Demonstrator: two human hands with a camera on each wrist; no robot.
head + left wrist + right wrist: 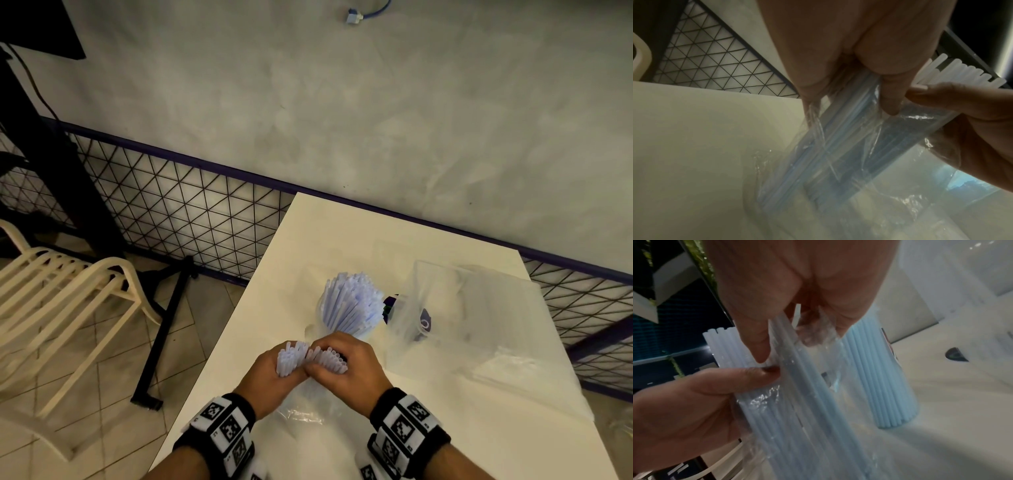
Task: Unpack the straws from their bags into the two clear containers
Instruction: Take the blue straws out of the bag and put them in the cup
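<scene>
Straws coming out of their bag, both hands at the open end.

The left hand [274,371] and right hand [346,366] each grip the straw bundle [310,358] through the clear bag [838,154], which hangs toward the worktop [342,233]. Behind them, one clear container [352,305] already stands packed with straws. Judgement: hold the exposed ends tight together, peel the film downward evenly, and keep the bundle upright so no straw slips sideways or spills before transfer.
</scene>
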